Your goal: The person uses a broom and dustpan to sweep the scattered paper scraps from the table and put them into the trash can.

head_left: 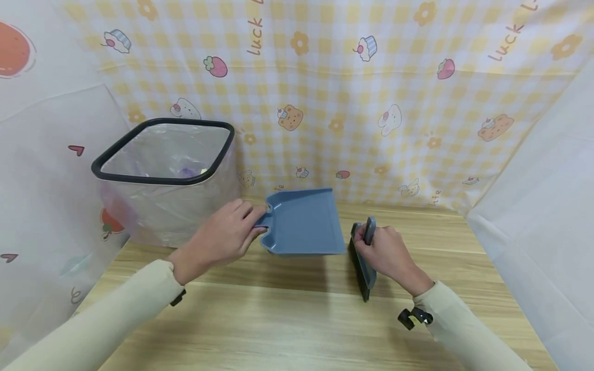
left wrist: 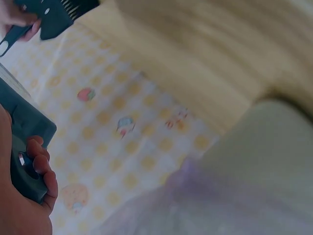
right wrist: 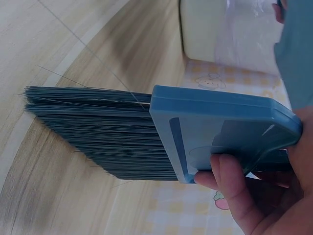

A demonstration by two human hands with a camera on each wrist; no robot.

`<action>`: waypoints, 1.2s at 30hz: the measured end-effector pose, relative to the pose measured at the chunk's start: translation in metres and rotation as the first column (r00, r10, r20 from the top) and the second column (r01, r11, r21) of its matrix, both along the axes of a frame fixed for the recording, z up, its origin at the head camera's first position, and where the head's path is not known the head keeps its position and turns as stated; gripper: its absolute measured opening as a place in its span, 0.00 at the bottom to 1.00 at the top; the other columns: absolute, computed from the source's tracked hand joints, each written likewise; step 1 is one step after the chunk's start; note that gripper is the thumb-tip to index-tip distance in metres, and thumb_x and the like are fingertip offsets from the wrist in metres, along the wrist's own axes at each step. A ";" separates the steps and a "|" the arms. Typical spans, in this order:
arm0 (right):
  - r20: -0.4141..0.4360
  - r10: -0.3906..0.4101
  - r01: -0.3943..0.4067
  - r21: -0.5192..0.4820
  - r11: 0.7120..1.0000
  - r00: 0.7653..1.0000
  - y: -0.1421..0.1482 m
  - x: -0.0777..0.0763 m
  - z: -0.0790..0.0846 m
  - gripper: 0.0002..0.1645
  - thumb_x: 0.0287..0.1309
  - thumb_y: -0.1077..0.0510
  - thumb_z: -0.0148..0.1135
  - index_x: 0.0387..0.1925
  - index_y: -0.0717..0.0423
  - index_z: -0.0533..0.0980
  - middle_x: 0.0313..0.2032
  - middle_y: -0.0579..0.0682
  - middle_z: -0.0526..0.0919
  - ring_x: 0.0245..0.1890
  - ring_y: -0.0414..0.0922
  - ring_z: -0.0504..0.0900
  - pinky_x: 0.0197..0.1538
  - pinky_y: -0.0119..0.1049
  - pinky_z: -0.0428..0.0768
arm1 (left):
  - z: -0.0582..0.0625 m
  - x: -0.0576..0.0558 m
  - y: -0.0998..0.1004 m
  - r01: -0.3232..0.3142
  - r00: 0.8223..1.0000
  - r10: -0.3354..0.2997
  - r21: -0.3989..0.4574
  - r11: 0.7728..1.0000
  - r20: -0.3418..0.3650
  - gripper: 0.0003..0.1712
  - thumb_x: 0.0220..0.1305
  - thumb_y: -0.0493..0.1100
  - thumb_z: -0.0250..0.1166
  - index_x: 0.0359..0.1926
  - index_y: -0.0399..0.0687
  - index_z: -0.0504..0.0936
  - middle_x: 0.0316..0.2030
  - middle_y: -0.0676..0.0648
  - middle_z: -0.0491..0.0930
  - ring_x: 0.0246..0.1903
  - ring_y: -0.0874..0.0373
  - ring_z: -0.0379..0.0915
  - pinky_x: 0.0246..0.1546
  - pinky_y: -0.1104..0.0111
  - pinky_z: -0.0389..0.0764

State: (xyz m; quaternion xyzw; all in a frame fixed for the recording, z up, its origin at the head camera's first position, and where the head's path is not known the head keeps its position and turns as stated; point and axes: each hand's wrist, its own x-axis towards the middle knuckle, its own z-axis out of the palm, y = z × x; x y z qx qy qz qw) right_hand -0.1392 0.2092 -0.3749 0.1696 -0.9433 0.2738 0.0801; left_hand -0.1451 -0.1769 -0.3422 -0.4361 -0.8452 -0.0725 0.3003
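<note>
My left hand (head_left: 228, 230) grips the short handle of a blue dustpan (head_left: 303, 221), which hangs above the table with its wide lip toward the right. The pan's visible surface looks bare. In my right hand (head_left: 386, 251) is a hand brush (head_left: 366, 265), held by its handle just right of the dustpan's lip. The right wrist view shows the blue brush head (right wrist: 220, 132) and its dark bristles (right wrist: 102, 132); a long loose strand trails from them. Dustpan and brush stand apart. Fingers of the left hand (left wrist: 44, 169) curl round the dustpan handle in the left wrist view.
A bin (head_left: 167, 206) with a black rim and clear liner stands at the back left, with something purple and yellow inside. Behind the wooden table (head_left: 278, 330) hangs a checked curtain (head_left: 325, 103). White sheeting (head_left: 547, 216) hangs at the right side.
</note>
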 end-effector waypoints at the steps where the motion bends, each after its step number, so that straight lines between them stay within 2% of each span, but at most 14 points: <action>1: -0.001 0.003 -0.003 0.001 1.000 1.000 0.000 0.000 0.000 0.13 0.69 0.64 0.62 0.26 0.50 0.77 0.12 0.37 0.68 0.13 0.36 0.70 0.20 0.34 0.71 | -0.005 0.000 0.001 0.008 1.000 -0.008 0.001 1.000 0.004 0.36 0.92 0.58 0.35 0.56 0.34 0.80 0.33 0.44 0.76 0.30 0.49 0.69 0.32 0.58 0.74; 5: -0.001 0.010 -0.010 -0.004 1.000 1.000 0.000 0.001 0.000 0.13 0.69 0.64 0.61 0.27 0.50 0.77 0.12 0.36 0.67 0.12 0.35 0.68 0.20 0.33 0.70 | -0.025 0.001 0.007 0.029 0.999 -0.029 -0.010 1.000 0.014 0.35 0.92 0.57 0.34 0.56 0.35 0.80 0.32 0.45 0.76 0.31 0.48 0.72 0.33 0.58 0.77; 11: 0.002 0.008 -0.008 -0.008 1.000 1.000 -0.001 0.002 0.001 0.13 0.71 0.64 0.60 0.28 0.50 0.77 0.11 0.36 0.66 0.11 0.35 0.67 0.20 0.33 0.69 | -0.047 0.006 0.013 -0.006 0.998 0.011 -0.071 0.997 0.065 0.34 0.92 0.59 0.35 0.57 0.38 0.80 0.33 0.46 0.75 0.32 0.51 0.71 0.35 0.61 0.77; 13: 0.003 0.005 -0.005 -0.005 1.000 1.000 -0.001 0.002 0.001 0.13 0.71 0.64 0.60 0.28 0.50 0.77 0.11 0.36 0.66 0.11 0.35 0.67 0.20 0.33 0.69 | -0.053 0.006 0.016 -0.010 0.996 0.018 -0.095 0.995 0.085 0.31 0.92 0.57 0.40 0.58 0.38 0.80 0.34 0.47 0.74 0.33 0.51 0.70 0.36 0.61 0.77; 17: 0.010 -0.006 0.006 -0.004 1.000 1.000 -0.001 0.002 0.002 0.13 0.71 0.63 0.61 0.28 0.50 0.77 0.12 0.37 0.67 0.11 0.36 0.68 0.21 0.33 0.69 | -0.063 0.005 0.022 -0.012 0.993 0.029 -0.141 0.990 0.113 0.21 0.87 0.53 0.57 0.58 0.37 0.81 0.35 0.46 0.74 0.35 0.51 0.71 0.39 0.60 0.77; 20: 0.010 -0.008 0.008 -0.006 1.000 1.000 -0.002 0.002 0.002 0.12 0.70 0.64 0.60 0.28 0.51 0.77 0.12 0.37 0.67 0.12 0.36 0.69 0.21 0.33 0.70 | -0.069 0.005 0.026 -0.019 0.987 0.044 -0.165 0.986 0.154 0.20 0.82 0.50 0.65 0.59 0.38 0.81 0.37 0.46 0.75 0.37 0.50 0.72 0.41 0.59 0.77; 25: 0.012 -0.001 0.001 -0.013 1.000 1.000 -0.002 0.002 0.002 0.13 0.71 0.64 0.60 0.28 0.50 0.77 0.11 0.35 0.66 0.11 0.36 0.68 0.22 0.33 0.69 | -0.078 0.003 0.031 -0.017 0.971 0.061 -0.187 0.982 0.232 0.19 0.83 0.49 0.64 0.62 0.39 0.80 0.39 0.46 0.77 0.39 0.50 0.73 0.45 0.58 0.79; 32: 0.000 0.005 -0.005 -0.009 1.000 1.000 -0.002 0.002 0.001 0.14 0.71 0.64 0.60 0.27 0.50 0.76 0.11 0.35 0.64 0.12 0.36 0.68 0.22 0.33 0.69 | -0.087 -0.002 0.036 0.013 0.954 0.037 -0.167 0.986 0.298 0.19 0.85 0.48 0.62 0.63 0.39 0.80 0.42 0.45 0.80 0.42 0.49 0.76 0.49 0.56 0.81; 36: -0.021 0.013 -0.013 -0.002 1.000 1.000 -0.001 0.001 0.000 0.14 0.69 0.65 0.61 0.26 0.50 0.76 0.12 0.34 0.65 0.13 0.36 0.68 0.23 0.33 0.69 | -0.091 -0.006 0.039 0.019 0.936 0.038 -0.160 0.987 0.349 0.19 0.86 0.49 0.61 0.63 0.39 0.80 0.43 0.45 0.80 0.43 0.49 0.77 0.50 0.55 0.80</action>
